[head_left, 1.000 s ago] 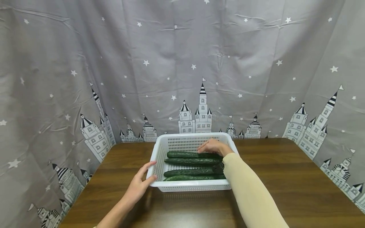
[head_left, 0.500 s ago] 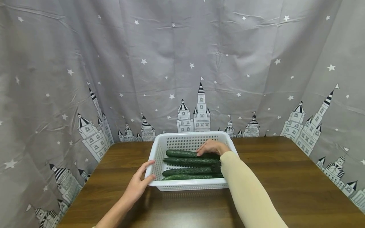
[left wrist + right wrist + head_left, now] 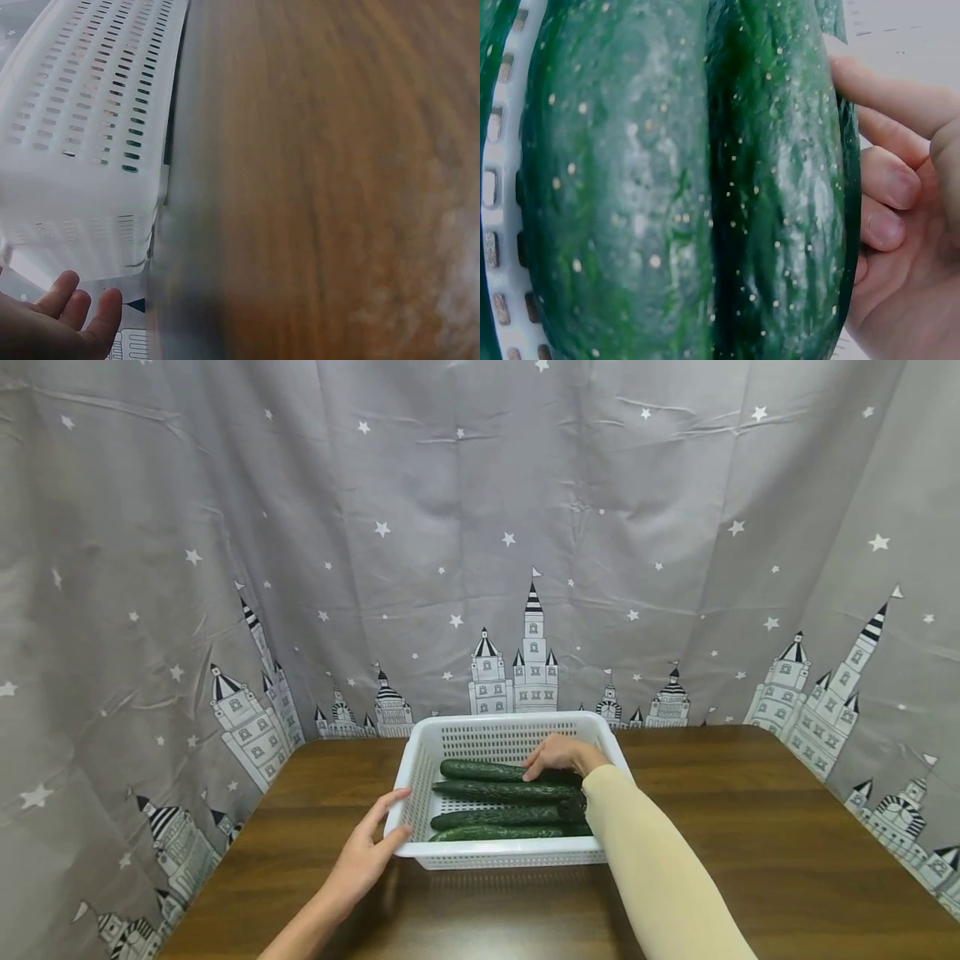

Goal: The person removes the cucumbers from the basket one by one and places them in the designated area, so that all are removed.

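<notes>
Several dark green cucumbers lie lengthwise in a white slotted plastic basket (image 3: 510,861). Reaching in from the right, my right hand (image 3: 558,753) grips the rearmost cucumber (image 3: 480,770) near its middle, with a fingertip over its front side. In the right wrist view the fingers (image 3: 885,229) are bent beside a cucumber (image 3: 787,187), and part of the grip is hidden. My left hand (image 3: 360,860) touches the basket's left rim with its extended thumb and index finger spread apart. Its other fingers (image 3: 105,319) hang loosely below the basket's corner in the left wrist view.
The basket stands on a brown wooden table (image 3: 720,827), close to its back edge. Behind hangs a grey curtain (image 3: 420,485) printed with stars and castles. My right sleeve (image 3: 652,852) covers the basket's right front corner.
My right hand's fingertips have come down from above onto the rearmost cucumber and taken hold of it. The left hand stays on the rim. The head view shifts slightly.
</notes>
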Demonstrator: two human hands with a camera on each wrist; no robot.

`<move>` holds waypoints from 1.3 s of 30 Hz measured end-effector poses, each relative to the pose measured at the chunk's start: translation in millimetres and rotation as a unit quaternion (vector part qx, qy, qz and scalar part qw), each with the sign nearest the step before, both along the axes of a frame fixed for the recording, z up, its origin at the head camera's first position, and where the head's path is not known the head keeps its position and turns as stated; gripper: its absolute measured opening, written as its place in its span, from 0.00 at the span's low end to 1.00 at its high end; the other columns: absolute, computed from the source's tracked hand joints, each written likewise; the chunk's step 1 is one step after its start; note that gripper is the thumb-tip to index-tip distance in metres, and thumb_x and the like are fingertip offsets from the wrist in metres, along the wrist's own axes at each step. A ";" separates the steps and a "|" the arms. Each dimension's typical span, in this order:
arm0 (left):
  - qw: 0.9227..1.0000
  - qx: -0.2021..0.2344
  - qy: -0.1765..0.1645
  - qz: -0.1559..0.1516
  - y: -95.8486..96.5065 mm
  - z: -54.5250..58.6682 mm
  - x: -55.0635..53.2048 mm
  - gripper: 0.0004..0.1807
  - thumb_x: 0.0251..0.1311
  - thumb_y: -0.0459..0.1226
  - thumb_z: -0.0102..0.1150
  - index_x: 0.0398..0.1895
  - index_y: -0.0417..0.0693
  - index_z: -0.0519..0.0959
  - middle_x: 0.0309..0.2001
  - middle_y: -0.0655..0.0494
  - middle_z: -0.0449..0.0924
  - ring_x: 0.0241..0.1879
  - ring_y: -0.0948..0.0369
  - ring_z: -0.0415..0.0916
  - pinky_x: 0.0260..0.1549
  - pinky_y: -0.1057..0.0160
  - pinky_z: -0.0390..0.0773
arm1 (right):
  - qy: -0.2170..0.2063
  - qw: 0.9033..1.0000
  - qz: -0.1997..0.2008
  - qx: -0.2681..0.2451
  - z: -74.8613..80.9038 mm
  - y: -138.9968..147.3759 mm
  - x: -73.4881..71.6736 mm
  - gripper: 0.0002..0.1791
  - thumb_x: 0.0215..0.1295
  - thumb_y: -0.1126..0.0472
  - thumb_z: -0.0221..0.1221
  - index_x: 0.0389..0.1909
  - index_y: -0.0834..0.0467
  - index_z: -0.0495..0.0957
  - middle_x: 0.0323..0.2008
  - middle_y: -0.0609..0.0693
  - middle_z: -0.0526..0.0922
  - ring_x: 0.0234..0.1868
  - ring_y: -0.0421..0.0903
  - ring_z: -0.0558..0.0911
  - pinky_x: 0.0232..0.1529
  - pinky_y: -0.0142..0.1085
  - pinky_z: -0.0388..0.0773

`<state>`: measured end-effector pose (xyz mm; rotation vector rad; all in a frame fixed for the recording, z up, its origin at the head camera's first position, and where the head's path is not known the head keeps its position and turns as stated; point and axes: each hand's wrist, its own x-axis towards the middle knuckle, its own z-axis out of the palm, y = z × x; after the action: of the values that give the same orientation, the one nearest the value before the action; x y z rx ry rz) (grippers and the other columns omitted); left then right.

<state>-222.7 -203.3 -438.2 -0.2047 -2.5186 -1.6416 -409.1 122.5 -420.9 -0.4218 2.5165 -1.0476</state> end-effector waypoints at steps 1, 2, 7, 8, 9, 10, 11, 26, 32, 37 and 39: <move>1.000 0.001 -0.001 -0.001 0.0 0.1 0.5 0.28 0.68 0.34 0.57 0.71 0.58 0.68 0.68 0.43 0.69 0.63 0.49 0.69 0.52 0.58 0.72 | -0.003 1.000 -0.001 0.000 1.3 0.1 1.1 0.21 0.51 0.57 0.74 0.48 0.54 0.88 0.59 0.52 0.83 0.63 0.52 0.77 0.68 0.48 0.67; 1.000 0.004 -0.003 -0.003 -0.1 0.4 0.5 0.28 0.69 0.34 0.57 0.71 0.58 0.68 0.68 0.43 0.68 0.64 0.48 0.68 0.52 0.58 0.72 | -0.003 1.000 -0.002 0.001 2.7 0.2 1.9 0.20 0.51 0.56 0.74 0.48 0.54 0.88 0.58 0.52 0.83 0.63 0.52 0.77 0.68 0.49 0.67; 1.000 0.007 0.006 -0.012 -1.3 4.2 1.4 0.28 0.69 0.35 0.57 0.71 0.57 0.68 0.70 0.42 0.67 0.65 0.46 0.68 0.53 0.57 0.72 | -0.001 1.000 -0.009 -0.005 8.1 0.3 2.4 0.21 0.51 0.57 0.75 0.48 0.55 0.88 0.57 0.53 0.85 0.62 0.52 0.79 0.67 0.48 0.69; 1.000 0.006 0.008 -0.012 -1.6 5.0 1.7 0.28 0.69 0.35 0.57 0.71 0.57 0.68 0.70 0.42 0.67 0.65 0.47 0.68 0.53 0.56 0.73 | -0.002 1.000 -0.011 -0.004 8.5 0.4 2.3 0.21 0.51 0.57 0.75 0.48 0.55 0.88 0.57 0.53 0.85 0.61 0.52 0.79 0.67 0.48 0.69; 1.000 0.003 0.010 -0.011 -2.0 5.7 2.3 0.28 0.69 0.36 0.57 0.71 0.57 0.68 0.69 0.41 0.68 0.65 0.47 0.68 0.52 0.56 0.73 | -0.003 1.000 -0.012 -0.002 8.8 0.5 2.3 0.21 0.50 0.56 0.75 0.48 0.55 0.88 0.57 0.53 0.84 0.61 0.51 0.79 0.66 0.47 0.69; 1.000 0.001 0.012 -0.011 -2.3 6.4 2.9 0.28 0.69 0.36 0.58 0.71 0.57 0.68 0.68 0.41 0.69 0.64 0.47 0.69 0.52 0.57 0.73 | -0.004 1.000 -0.012 0.002 8.6 0.5 2.2 0.22 0.50 0.56 0.75 0.48 0.55 0.88 0.57 0.53 0.84 0.61 0.51 0.79 0.66 0.47 0.70; 1.000 -0.001 0.013 -0.010 -2.4 7.1 3.3 0.27 0.69 0.36 0.58 0.71 0.57 0.69 0.68 0.41 0.69 0.64 0.47 0.69 0.52 0.57 0.73 | -0.006 1.000 -0.013 0.005 8.5 0.5 2.4 0.22 0.50 0.55 0.75 0.48 0.55 0.88 0.58 0.53 0.84 0.62 0.52 0.79 0.66 0.47 0.69; 1.000 -0.011 0.021 -0.010 -8.4 3.6 8.9 0.27 0.70 0.37 0.57 0.71 0.56 0.69 0.64 0.42 0.72 0.63 0.50 0.69 0.55 0.53 0.70 | -0.016 1.000 -0.019 0.003 0.0 -4.4 9.1 0.22 0.51 0.55 0.75 0.49 0.55 0.88 0.58 0.53 0.83 0.63 0.52 0.78 0.66 0.48 0.69; 1.000 -0.011 0.016 -0.012 -9.7 2.7 9.2 0.26 0.71 0.38 0.56 0.72 0.57 0.68 0.65 0.42 0.71 0.63 0.50 0.68 0.54 0.53 0.71 | -0.019 1.000 -0.008 0.013 0.2 -3.5 10.6 0.23 0.53 0.54 0.74 0.51 0.55 0.87 0.61 0.54 0.82 0.65 0.54 0.76 0.67 0.49 0.68; 1.000 -0.010 0.012 -0.014 -8.8 1.3 9.6 0.26 0.72 0.38 0.55 0.72 0.59 0.67 0.66 0.43 0.71 0.63 0.49 0.68 0.55 0.51 0.70 | -0.006 1.000 -0.003 0.013 -0.5 -1.9 10.7 0.22 0.52 0.54 0.74 0.49 0.56 0.87 0.60 0.54 0.82 0.64 0.54 0.76 0.67 0.48 0.69; 1.000 -0.009 0.011 -0.017 -7.8 0.1 9.9 0.26 0.72 0.39 0.55 0.72 0.59 0.67 0.66 0.42 0.71 0.64 0.49 0.68 0.55 0.51 0.70 | 0.002 1.000 -0.001 0.008 -2.6 -1.5 10.7 0.22 0.50 0.56 0.75 0.47 0.57 0.88 0.56 0.55 0.85 0.61 0.53 0.79 0.64 0.47 0.71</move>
<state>-212.9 -211.1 -438.1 -0.2672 -2.5279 -1.6190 -398.4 120.9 -423.5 -0.4188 2.5276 -1.0287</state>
